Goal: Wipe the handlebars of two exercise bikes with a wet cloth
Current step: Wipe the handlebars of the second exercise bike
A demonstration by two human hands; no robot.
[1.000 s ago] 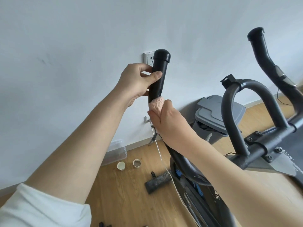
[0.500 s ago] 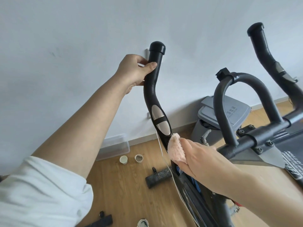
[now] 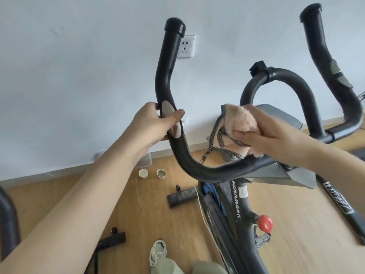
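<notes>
One black handlebar (image 3: 207, 171), near centre: left hand (image 3: 156, 125) grips its left horn at the silver pad (image 3: 167, 111); right hand (image 3: 272, 133) pinches one bunched pink cloth (image 3: 240, 121) just above its middle. Frame lettering (image 3: 236, 200) reads "HANMA". Two paper cups (image 3: 143, 173) on far floor.

Left arm (image 3: 88, 194): bare, comes in from the near left corner and stretches up and away toward centre, nearly straight. Left hand (image 3: 158, 123): curled round the handlebar (image 3: 167, 76), thumb (image 3: 175, 115) laid across the near face and pointing right, fingers wrapped behind the bar and mostly hidden.

Right arm (image 3: 325, 161): bare, comes in from the right edge and reaches left. Right hand (image 3: 264, 133): level with the left hand and well apart from it, gripping a bunched cloth (image 3: 241, 121), thumb pressed against its near side, fingers folded over the top.
</notes>
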